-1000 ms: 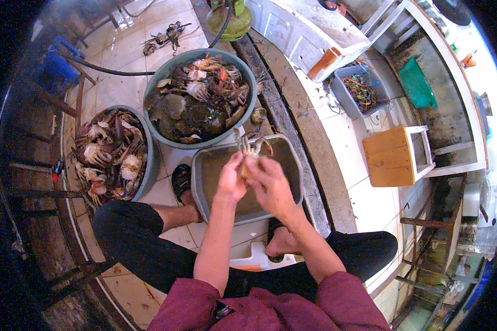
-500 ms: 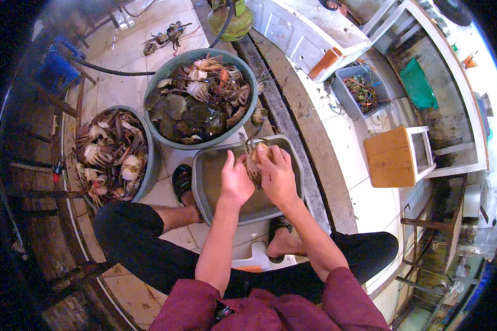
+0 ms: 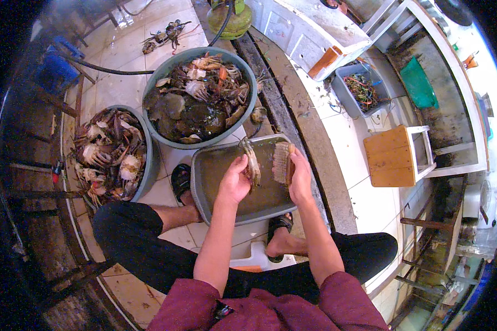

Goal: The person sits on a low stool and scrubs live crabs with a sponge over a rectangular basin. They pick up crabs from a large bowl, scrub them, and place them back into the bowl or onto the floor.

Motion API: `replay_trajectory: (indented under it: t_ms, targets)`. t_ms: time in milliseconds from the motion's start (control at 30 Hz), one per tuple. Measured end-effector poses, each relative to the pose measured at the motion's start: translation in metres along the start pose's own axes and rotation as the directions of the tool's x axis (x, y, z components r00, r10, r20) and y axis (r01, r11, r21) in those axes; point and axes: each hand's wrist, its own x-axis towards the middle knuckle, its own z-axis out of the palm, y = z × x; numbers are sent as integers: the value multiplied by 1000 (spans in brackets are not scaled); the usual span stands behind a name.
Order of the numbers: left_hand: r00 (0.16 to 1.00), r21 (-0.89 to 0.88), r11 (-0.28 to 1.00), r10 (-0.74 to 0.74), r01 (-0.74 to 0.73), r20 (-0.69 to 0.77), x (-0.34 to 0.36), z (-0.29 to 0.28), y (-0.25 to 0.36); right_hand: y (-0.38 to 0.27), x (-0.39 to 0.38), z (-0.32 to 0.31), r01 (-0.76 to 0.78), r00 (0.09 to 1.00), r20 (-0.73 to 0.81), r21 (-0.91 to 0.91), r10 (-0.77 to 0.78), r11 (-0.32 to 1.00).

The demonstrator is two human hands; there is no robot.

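My left hand [image 3: 235, 182] grips a crab [image 3: 252, 163], held on edge over a grey rectangular basin [image 3: 204, 204] of murky brown water. In my right hand [image 3: 300, 179] is a scrub brush [image 3: 283, 164] with a wooden back, its pale bristles turned left toward the crab. A gap separates the bristles from the crab. Beyond the basin stands a large round tub [image 3: 248, 118] with crabs and dark water in it. A second round tub [image 3: 148, 165], heaped with crabs, is at the left.
Some crabs [image 3: 168, 36] lie on the tiled floor at the far left, near a black hose [image 3: 113, 72]. A green gas cylinder [image 3: 229, 22] stands at the back. To the right are a white foam box [image 3: 284, 36], a grey bin [image 3: 342, 91] of scraps and a wooden stool [image 3: 389, 158].
My right hand has moved right, drawing the brush away from the crab. The crab in my left hand now stands more on edge, and the brush's bristles show.
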Motion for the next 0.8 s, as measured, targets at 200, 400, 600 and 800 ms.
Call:
replay_trajectory:
  t_ms: [200,400,600,800]
  targets:
    - [928,510,850,289,-136,-235,-12,18,-4,-15,-25,35,-16,985,150,-392,81,920]
    - [929,551,801,351,-232,-120,-11,23,9,16,-18,24,42,993,120,-283,-8,958]
    - [986,347,934,126,-82,-105,-12,13,24,12,-18,24,-107,985,128,-84,118,991]
    - [994,397,914,46,-82,99,-16,28,18,6,-22,23,-94,972,199,-172,128,981]
